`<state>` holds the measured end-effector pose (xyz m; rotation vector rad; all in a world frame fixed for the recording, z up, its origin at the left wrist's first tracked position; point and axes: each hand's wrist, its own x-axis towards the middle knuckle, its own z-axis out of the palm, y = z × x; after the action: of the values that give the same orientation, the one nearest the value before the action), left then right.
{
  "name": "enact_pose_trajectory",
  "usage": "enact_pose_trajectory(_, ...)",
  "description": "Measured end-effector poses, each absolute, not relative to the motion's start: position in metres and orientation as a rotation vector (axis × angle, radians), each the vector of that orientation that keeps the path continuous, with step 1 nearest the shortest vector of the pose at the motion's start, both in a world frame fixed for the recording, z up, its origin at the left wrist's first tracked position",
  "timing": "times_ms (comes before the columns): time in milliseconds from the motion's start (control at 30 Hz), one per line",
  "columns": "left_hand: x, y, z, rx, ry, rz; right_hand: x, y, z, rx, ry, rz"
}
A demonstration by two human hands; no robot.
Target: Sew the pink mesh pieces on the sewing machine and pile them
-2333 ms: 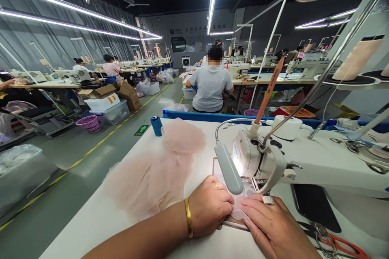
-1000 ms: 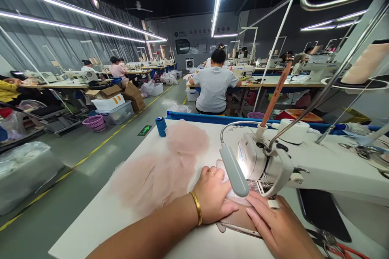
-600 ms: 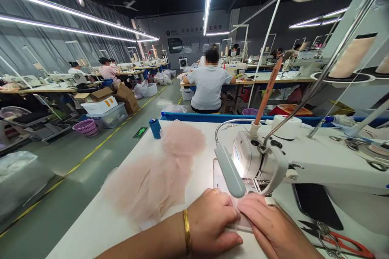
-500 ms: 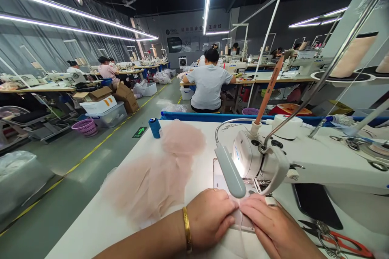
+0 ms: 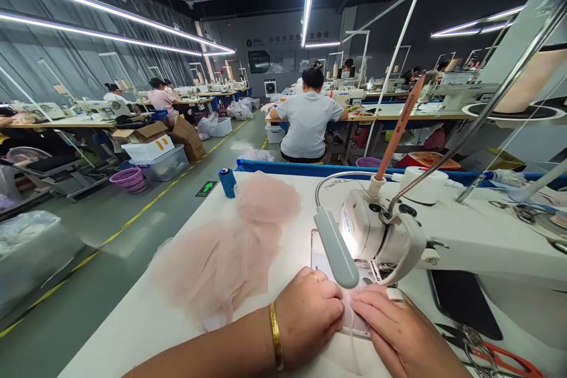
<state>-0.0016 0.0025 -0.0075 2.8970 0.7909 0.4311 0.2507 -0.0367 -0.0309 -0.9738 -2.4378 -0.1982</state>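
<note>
Pink cloth (image 5: pixel 353 320) lies by the sewing machine (image 5: pixel 376 230) near the bench's (image 5: pixel 133 339) front edge; left hand (image 5: pixel 310 310) pinches it, right hand (image 5: pixel 398 336) presses flat on it.

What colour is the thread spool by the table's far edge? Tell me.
The thread spool is blue; head view.
</note>
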Motion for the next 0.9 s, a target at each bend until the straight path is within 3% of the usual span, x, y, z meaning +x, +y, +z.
enact_pose_trajectory(433,-0.005,0.012,-0.007,2.88,0.861,0.525,0.248,-0.036,-0.029,-0.922,-2.363,-0.367)
enact_pose_trajectory(900,-0.004,0.006,0.0,2.763,0.909,0.342,0.245,-0.041,-0.031,-0.996,-2.477,-0.054)
